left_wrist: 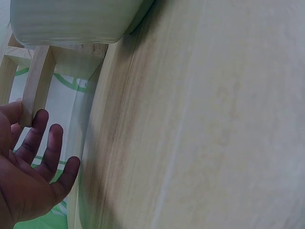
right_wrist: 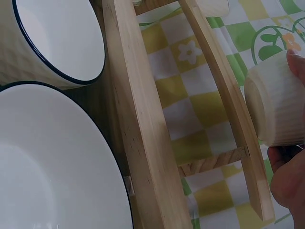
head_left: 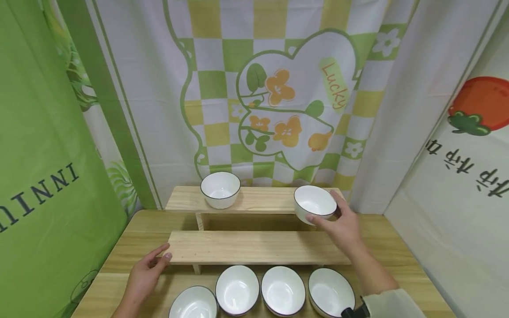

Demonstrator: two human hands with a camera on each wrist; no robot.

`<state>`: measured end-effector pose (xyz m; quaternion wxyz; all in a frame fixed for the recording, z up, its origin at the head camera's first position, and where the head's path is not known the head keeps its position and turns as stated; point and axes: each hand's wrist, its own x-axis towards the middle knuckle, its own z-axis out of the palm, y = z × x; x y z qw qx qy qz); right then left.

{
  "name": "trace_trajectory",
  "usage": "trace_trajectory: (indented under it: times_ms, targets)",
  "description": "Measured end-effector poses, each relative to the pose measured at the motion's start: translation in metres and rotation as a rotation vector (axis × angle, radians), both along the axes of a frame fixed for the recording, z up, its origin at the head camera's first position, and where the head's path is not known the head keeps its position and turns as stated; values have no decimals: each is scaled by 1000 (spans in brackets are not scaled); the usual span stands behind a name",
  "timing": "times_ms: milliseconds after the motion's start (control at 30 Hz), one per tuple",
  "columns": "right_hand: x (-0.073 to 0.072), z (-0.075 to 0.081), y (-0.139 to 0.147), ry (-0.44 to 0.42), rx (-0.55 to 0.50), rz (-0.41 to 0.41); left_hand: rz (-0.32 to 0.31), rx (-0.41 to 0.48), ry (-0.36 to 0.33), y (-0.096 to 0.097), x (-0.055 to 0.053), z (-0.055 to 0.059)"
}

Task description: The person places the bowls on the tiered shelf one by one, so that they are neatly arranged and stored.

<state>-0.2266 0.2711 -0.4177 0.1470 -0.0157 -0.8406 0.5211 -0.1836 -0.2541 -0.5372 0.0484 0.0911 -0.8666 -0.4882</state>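
Note:
My right hand [head_left: 343, 225] grips a white bowl [head_left: 316, 201] with a dark rim, thumb at the near side and fingers at the right. The bowl is slightly tilted at the right part of the upper shelf board [head_left: 266, 199]; in the right wrist view the held bowl [right_wrist: 276, 102] is right by that board's edge. My left hand [head_left: 144, 274] holds the left end of the lower shelf board [head_left: 254, 247] between thumb and forefinger; in the left wrist view its other fingers [left_wrist: 51, 150] are spread. Another white bowl [head_left: 220, 190] stands on the upper board's left part.
Several white bowls, among them a left one [head_left: 194, 304], two middle ones and a right one [head_left: 331, 291], stand in a row on the wooden table [head_left: 397, 256] before the shelf. A patterned curtain [head_left: 159, 110] hangs behind, with printed cloths on both sides.

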Motion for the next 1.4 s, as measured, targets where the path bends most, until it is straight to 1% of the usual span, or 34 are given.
trace_trajectory:
  times_ms: [233,433,633,967,1133,1400]
  targets:
    - [-7,0,-12,-17,8,5,-3,3,8,0,0,0]
    - [-13,2,-23,-24,29,20,-3,2,-1,0,1,1]
    - [-20,5,-33,-51,-8,64,7,8,-5,-1,0,0]
    - [-33,6,-51,-22,-25,122,4,20,-6,0,0,0]
    - [-39,5,-58,-22,-33,130,7,28,-8,1,-1,0]
    - [-47,6,-71,-29,-9,147,8,18,-10,-1,-1,-2]
